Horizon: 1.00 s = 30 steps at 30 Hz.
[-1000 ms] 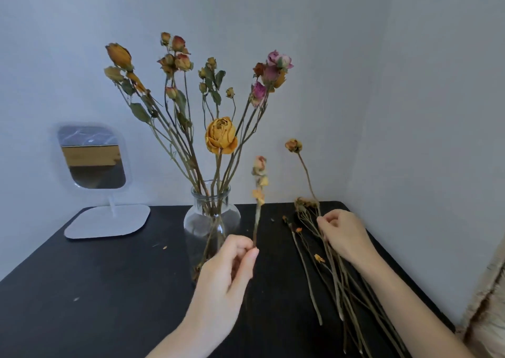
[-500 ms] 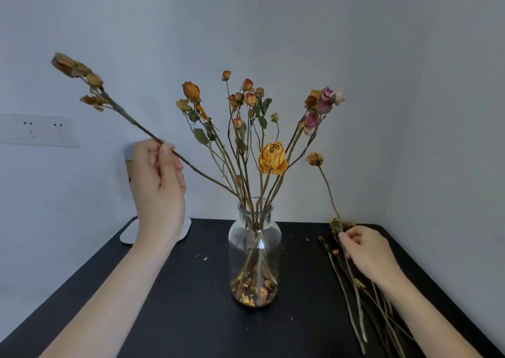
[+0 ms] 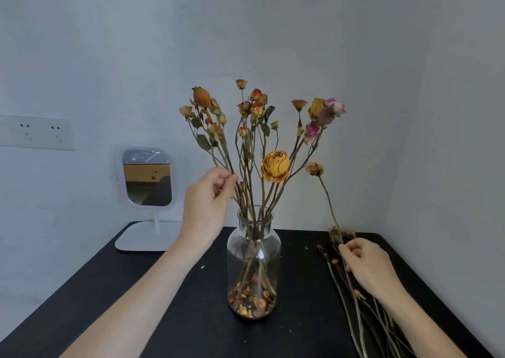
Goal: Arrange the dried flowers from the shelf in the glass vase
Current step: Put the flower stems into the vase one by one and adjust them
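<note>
Two hands are busy at once. Dead centre on the black table (image 3: pixel 136 303) stands the vase (image 3: pixel 254 262), clear glass, its neck crowded with dry stems that fan out wide above it. A big yellow bloom (image 3: pixel 275 165) sits in the middle, pink buds (image 3: pixel 332 109) top right, and fallen petals (image 3: pixel 251 300) are heaped in the bottom.

The left hand (image 3: pixel 207 196) is raised beside the bunch, thumb and fingertips pinching a thin stem (image 3: pixel 225 152) on its left edge, a little above the vase's mouth. That stem's foot is down in the glass with the rest.

The right hand (image 3: pixel 366 264) is low on the right, fingers curled round a lone stem (image 3: pixel 329 207) that rises to a small orange bud (image 3: pixel 314 169), apart from the vase. Under that hand the loose stems (image 3: pixel 363 325) lie along the table's right side.

Behind, on the left, a white mirror (image 3: pixel 147 178) on its stand, and a wall socket (image 3: pixel 35 132) beyond it.
</note>
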Each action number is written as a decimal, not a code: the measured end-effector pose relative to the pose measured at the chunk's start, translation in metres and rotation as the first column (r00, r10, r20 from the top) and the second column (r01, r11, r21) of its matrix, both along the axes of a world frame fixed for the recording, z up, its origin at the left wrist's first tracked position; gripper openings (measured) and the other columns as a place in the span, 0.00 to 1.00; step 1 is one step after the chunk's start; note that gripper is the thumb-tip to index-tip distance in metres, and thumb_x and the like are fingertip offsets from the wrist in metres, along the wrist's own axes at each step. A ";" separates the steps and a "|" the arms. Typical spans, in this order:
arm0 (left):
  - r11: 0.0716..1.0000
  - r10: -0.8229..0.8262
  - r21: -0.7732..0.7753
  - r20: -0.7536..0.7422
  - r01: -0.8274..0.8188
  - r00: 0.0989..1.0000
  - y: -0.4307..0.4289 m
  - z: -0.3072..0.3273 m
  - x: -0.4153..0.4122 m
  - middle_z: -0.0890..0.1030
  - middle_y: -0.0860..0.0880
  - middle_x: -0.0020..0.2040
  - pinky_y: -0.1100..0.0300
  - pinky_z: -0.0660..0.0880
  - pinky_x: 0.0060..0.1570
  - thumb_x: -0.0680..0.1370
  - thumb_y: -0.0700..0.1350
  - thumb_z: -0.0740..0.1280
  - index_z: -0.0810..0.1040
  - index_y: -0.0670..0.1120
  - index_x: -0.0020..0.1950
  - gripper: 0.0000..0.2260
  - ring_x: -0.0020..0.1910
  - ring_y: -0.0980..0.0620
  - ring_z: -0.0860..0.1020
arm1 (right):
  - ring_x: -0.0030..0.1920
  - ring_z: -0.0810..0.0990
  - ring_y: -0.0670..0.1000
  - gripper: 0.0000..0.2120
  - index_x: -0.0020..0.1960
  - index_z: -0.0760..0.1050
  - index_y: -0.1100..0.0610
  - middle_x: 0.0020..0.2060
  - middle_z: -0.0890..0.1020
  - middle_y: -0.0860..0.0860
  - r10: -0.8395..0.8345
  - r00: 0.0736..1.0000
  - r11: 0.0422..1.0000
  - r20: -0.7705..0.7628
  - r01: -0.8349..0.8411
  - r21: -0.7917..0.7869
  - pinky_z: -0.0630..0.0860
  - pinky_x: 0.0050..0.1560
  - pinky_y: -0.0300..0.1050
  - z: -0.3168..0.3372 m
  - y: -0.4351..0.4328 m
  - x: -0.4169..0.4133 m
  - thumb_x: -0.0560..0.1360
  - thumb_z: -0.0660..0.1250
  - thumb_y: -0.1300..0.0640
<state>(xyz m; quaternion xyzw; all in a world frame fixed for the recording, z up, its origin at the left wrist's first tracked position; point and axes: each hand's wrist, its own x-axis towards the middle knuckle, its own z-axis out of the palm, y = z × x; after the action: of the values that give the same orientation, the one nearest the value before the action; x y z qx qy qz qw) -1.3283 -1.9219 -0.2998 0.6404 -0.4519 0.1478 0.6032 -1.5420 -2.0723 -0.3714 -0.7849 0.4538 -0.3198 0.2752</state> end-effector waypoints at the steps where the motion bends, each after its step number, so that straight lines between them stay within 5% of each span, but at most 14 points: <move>1: 0.999 0.004 0.044 0.016 -0.005 1.000 -0.002 -0.002 0.000 0.76 0.55 0.30 0.74 0.68 0.32 0.76 0.43 0.66 0.76 0.50 0.44 0.03 0.31 0.61 0.75 | 0.34 0.77 0.45 0.03 0.45 0.72 0.52 0.32 0.79 0.50 0.003 1.000 1.000 0.002 -0.003 0.001 0.66 0.31 0.35 0.000 0.000 0.001 0.77 0.62 0.54; 7: 0.983 -0.001 0.183 -0.023 0.005 1.000 -0.010 -0.025 0.002 0.77 0.58 0.28 0.77 0.67 0.34 0.76 0.44 0.67 0.83 0.48 0.48 0.06 0.32 0.63 0.77 | 0.34 0.77 0.46 0.03 0.47 0.73 0.53 0.33 0.79 0.51 0.020 1.000 1.000 0.004 -0.020 0.005 0.66 0.31 0.35 0.000 0.003 0.003 0.77 0.62 0.54; 13: 0.995 0.072 0.074 -0.137 -0.062 0.988 0.000 -0.071 -0.004 0.76 0.55 0.36 0.67 0.71 0.36 0.74 0.41 0.66 0.68 0.56 0.45 0.11 0.37 0.60 0.76 | 0.37 0.78 0.46 0.06 0.50 0.74 0.55 0.36 0.80 0.51 0.014 0.992 1.000 0.123 -0.011 -0.021 0.66 0.33 0.33 0.003 0.002 0.005 0.78 0.61 0.54; 16: 0.977 -0.036 0.195 -0.224 0.081 0.974 -0.007 -0.084 -0.009 0.75 0.56 0.50 0.64 0.72 0.50 0.71 0.48 0.70 0.67 0.57 0.52 0.15 0.51 0.57 0.75 | 0.37 0.78 0.46 0.06 0.52 0.73 0.55 0.36 0.80 0.51 0.018 0.970 1.000 0.242 -0.017 -0.007 0.66 0.34 0.33 0.011 0.000 0.010 0.78 0.61 0.54; 19: 0.938 -0.055 0.325 -0.206 0.121 0.977 -0.024 -0.084 -0.013 0.75 0.54 0.59 0.52 0.71 0.62 0.66 0.61 0.71 0.68 0.50 0.63 0.30 0.61 0.54 0.71 | 0.38 0.79 0.46 0.06 0.52 0.73 0.55 0.35 0.79 0.51 0.049 0.942 0.999 0.332 -0.041 -0.030 0.68 0.36 0.34 0.025 -0.001 0.020 0.78 0.60 0.55; 23: 0.933 0.035 0.359 -0.174 0.030 0.984 -0.040 -0.076 -0.015 0.76 0.52 0.55 0.47 0.74 0.58 0.62 0.66 0.69 0.73 0.48 0.59 0.32 0.59 0.51 0.73 | 0.33 0.76 0.39 0.06 0.51 0.73 0.55 0.35 0.78 0.49 0.113 0.901 0.990 0.420 -0.068 -0.122 0.67 0.36 0.34 0.048 -0.001 0.031 0.78 0.59 0.55; 30: 0.903 -0.062 0.396 -0.262 0.165 0.963 -0.035 -0.073 0.004 0.75 0.53 0.53 0.49 0.70 0.61 0.60 0.66 0.72 0.76 0.55 0.54 0.27 0.59 0.51 0.70 | 0.25 0.73 0.35 0.06 0.48 0.75 0.55 0.33 0.81 0.49 0.169 0.797 0.978 0.580 -0.065 -0.196 0.67 0.38 0.36 0.082 0.004 0.042 0.78 0.60 0.56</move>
<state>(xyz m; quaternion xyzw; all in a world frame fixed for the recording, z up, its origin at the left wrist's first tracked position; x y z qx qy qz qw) -1.3248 -1.9572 -0.3730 0.7392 -0.4323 -0.0665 0.5121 -1.5003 -2.0685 -0.2892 -0.6922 0.2670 -0.5681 0.3561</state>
